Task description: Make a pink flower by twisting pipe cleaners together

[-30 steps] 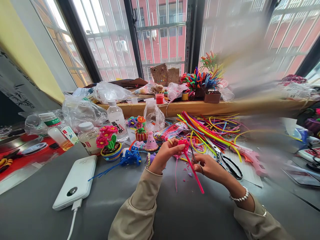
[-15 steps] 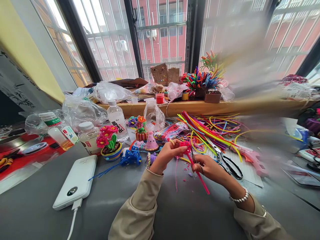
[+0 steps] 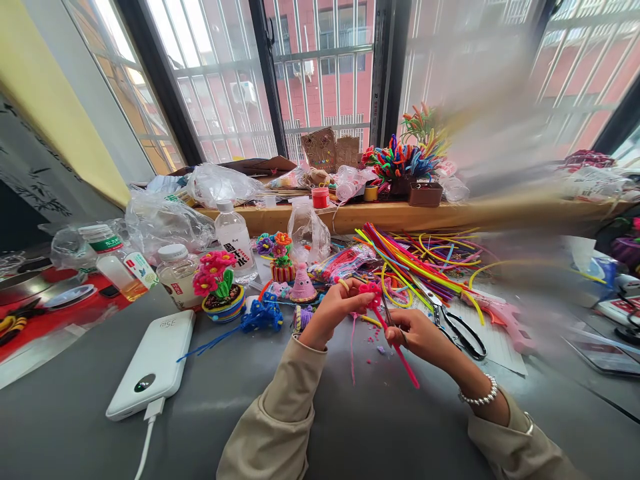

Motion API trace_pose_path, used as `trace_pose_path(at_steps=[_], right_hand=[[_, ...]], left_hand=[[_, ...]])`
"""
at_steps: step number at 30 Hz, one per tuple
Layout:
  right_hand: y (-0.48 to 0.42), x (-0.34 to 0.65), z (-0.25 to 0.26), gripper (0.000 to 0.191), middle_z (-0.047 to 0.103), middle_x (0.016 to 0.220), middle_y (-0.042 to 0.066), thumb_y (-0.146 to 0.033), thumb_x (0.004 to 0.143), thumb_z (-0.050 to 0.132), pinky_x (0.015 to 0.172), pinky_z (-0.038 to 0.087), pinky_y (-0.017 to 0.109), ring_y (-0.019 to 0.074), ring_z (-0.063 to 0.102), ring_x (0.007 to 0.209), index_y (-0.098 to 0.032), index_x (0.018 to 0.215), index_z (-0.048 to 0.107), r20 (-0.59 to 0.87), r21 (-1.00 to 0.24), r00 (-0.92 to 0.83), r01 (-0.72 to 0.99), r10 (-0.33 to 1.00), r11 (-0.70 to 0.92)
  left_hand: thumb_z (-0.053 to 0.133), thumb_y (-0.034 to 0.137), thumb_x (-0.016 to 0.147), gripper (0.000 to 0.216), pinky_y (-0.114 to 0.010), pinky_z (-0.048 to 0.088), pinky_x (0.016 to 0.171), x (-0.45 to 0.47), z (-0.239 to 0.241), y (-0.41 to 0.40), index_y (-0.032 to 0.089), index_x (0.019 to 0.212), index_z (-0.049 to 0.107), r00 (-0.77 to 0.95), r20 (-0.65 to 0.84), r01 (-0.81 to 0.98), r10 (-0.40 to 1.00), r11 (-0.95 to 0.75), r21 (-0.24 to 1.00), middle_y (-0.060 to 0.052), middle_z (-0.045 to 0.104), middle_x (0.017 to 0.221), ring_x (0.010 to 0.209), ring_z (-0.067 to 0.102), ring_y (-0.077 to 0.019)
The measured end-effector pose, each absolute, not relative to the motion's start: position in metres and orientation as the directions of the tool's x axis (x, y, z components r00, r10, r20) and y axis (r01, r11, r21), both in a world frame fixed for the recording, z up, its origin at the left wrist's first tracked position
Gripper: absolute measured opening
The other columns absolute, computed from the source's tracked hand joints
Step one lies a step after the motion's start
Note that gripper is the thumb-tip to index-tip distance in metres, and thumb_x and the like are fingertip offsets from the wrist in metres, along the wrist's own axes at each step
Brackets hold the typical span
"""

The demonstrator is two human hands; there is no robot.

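Note:
My left hand pinches the curled pink top of a pink pipe-cleaner flower. Its straight pink stem slants down to the right past my right hand, whose fingers are closed round the stem together with a thin dark tool held close to the flower head. Both hands hover just above the grey table. Small pink clippings lie beneath them.
Black scissors and a pink glue gun lie right of my hands, by a pile of coloured pipe cleaners. Finished flower pots, bottles and a white power bank sit left. A cluttered wooden sill runs behind.
The pink stem's lower end has swung a little to the right. Both hands stay in nearly the same place.

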State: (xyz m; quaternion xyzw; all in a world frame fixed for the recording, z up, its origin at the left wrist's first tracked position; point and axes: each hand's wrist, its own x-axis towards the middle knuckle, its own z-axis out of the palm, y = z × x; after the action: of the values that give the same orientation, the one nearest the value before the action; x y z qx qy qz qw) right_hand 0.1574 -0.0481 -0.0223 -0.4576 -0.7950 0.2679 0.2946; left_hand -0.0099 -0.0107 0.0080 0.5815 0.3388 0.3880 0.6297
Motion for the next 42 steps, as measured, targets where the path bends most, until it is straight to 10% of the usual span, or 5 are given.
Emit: trace_pose_path(at_steps=[14,34,42], right_hand=[[-0.047,0.158,-0.023,0.06,0.026,0.05,-0.004,-0.074,0.063,0.03,0.044,0.019,0.023,0.0079,0.025,0.048,-0.018,0.045,0.026,0.221,-0.712,-0.36,0.576,0.906,0.402],[-0.044,0.167,-0.022,0.05,0.051,0.053,0.0,-0.063,0.068,0.043,0.049,0.035,0.022,0.0109,0.046,0.051,-0.015,0.056,0.053,0.178,-0.839,-0.187,0.485,0.966,0.248],[-0.043,0.165,-0.024,0.044,0.035,0.036,-0.006,-0.058,0.062,0.053,0.039,0.024,0.021,0.0064,0.031,0.035,-0.016,0.047,0.051,0.018,-0.776,-0.105,0.625,0.994,0.08]], left_hand=[[0.069,0.033,0.054,0.031,-0.021,0.035,0.052,-0.009,0.009,-0.01,0.014,0.07,0.051,0.439,-0.007,-0.122,0.899,0.067,0.99,0.003,0.052,0.057,0.048,0.044,-0.0057],[0.067,0.031,0.058,0.024,-0.02,0.037,0.058,-0.009,0.009,-0.012,0.013,0.073,0.062,0.403,0.013,-0.11,0.915,0.035,0.993,-0.001,0.059,0.066,0.058,0.05,-0.0078],[0.07,0.028,0.055,0.024,-0.024,0.042,0.067,-0.009,0.006,-0.009,0.013,0.072,0.061,0.321,-0.021,-0.228,0.947,0.099,0.969,-0.001,0.062,0.07,0.063,0.056,-0.0094]])
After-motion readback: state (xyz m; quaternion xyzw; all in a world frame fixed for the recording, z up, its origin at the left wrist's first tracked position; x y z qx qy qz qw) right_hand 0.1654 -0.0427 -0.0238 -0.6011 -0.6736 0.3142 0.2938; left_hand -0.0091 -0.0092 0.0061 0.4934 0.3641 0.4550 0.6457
